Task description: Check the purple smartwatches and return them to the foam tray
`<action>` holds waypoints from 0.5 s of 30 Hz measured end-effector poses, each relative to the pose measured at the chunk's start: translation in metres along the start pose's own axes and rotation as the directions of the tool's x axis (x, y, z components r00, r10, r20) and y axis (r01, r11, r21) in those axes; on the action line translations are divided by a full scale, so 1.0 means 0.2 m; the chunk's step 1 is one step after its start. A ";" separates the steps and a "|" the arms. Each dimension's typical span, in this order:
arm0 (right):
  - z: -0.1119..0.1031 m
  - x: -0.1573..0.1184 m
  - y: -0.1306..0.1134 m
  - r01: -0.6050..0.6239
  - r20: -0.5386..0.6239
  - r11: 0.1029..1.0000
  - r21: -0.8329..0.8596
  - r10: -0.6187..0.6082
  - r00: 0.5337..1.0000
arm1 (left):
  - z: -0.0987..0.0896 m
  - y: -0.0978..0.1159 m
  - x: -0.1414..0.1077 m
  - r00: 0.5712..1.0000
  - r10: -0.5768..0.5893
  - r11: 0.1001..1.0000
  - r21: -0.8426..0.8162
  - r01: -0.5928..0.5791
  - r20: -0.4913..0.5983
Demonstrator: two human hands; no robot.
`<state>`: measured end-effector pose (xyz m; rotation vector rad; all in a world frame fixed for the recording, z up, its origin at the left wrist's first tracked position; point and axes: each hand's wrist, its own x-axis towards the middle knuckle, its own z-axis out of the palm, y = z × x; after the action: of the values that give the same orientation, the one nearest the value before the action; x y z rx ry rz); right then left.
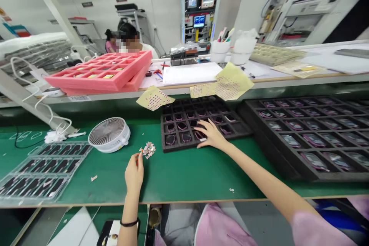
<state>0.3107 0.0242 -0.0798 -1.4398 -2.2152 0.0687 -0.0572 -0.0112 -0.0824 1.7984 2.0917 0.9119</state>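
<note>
Right hand (215, 136) is spread at a framed piece (198, 135) in the black tray (176, 147), hold unclear; left hand (134, 172) is curled beside scraps (148, 150), contents hidden. Contact is best kept to rims.

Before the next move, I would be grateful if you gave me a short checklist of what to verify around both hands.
1. Right hand over the black tray: ok, its fingers are above the compartments.
2. Right hand's grip: cannot tell, the contact is too small and partly hidden.
3. Left hand near the pile of small pieces: ok, right beside it.
4. Loose bits off the green table: not ok, a stray scrap lies left of the left hand.
5. Fan apart from the pile: ok.
</note>
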 end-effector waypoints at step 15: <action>-0.39 -0.12 -0.23 -0.289 -0.566 0.957 0.031 0.255 0.784 | 0.02 -0.04 0.11 0.991 -0.096 0.985 0.154 0.081 0.092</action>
<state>0.3134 -0.0344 -0.0072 -1.5541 -1.5264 -0.2964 -0.0666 0.0112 -0.0848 1.7653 2.2094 0.6439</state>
